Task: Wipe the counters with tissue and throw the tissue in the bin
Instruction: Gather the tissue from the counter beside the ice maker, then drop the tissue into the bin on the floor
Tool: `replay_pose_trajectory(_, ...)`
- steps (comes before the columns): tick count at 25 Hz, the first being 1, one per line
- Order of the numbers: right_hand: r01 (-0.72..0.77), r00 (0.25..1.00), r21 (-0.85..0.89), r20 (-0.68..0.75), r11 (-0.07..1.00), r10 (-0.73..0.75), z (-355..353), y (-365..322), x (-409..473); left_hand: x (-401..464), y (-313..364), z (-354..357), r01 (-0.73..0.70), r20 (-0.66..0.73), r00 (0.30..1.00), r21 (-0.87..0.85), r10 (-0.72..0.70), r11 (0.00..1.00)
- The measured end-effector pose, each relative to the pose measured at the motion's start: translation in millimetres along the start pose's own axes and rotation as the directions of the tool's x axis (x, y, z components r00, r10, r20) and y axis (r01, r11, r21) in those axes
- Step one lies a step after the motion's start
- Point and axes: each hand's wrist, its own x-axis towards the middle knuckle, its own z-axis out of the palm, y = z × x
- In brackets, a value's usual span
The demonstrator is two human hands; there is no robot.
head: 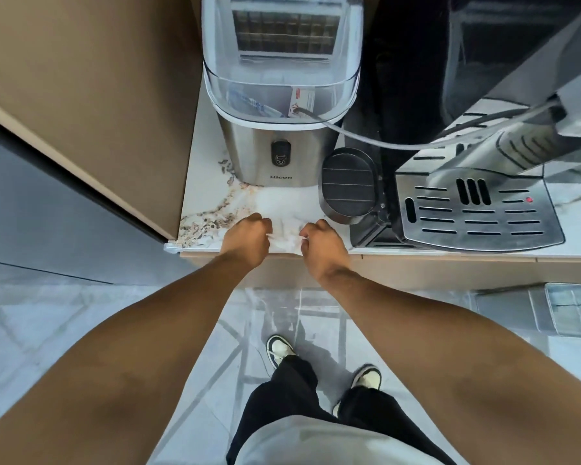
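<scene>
While both hands [247, 238] [322, 246] pinch tissue [285, 234], ice maker [279, 105] crowds the counter [208, 182].

- One view only, from a wide-angle camera worn on the head.
- It looked steeply down and forward, over both arms to the hands [284, 238] at the counter [212, 182] edge.
- The counter sat near, at arm's reach; the floor [81, 330] and shoes [279, 350] showed directly below.
- Wide-angle bending curved the frame's edges.
</scene>
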Motion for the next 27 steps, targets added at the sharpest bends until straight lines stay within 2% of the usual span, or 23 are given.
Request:
replay_pose_trajectory(5, 0.029, 1.000, 0.063, -0.008, 0.998, -0.028, -6, 26, -34, -37, 20, 12, 0.026, -0.002, 1.000, -0.030, -0.026, 0.999)
replay_pose_trajectory(10, -0.017, 1.000, 0.121, -0.003, 0.993, 0.018, -19, 86, -81, -67, 76, 29, -0.001, -0.006, 1.000, -0.013, 0.001, 1.000)
replay_pose_trajectory(18, -0.226, 0.966, 0.205, -0.075, 0.952, 0.246, -51, 234, -185, -92, 237, 78, -0.216, 0.090, 0.972, -0.021, 0.217, 0.976)
replay_pose_trajectory(22, -0.342, 0.907, 0.292, -0.145, 0.893, 0.395, -72, 312, -236, -100, 335, 109, -0.333, 0.122, 0.934, -0.041, 0.336, 0.942)
replay_pose_trajectory(27, -0.490, 0.785, 0.363, -0.211, 0.792, 0.582, -93, 403, -288, -100, 447, 137, -0.538, 0.191, 0.825, -0.028, 0.532, 0.843)
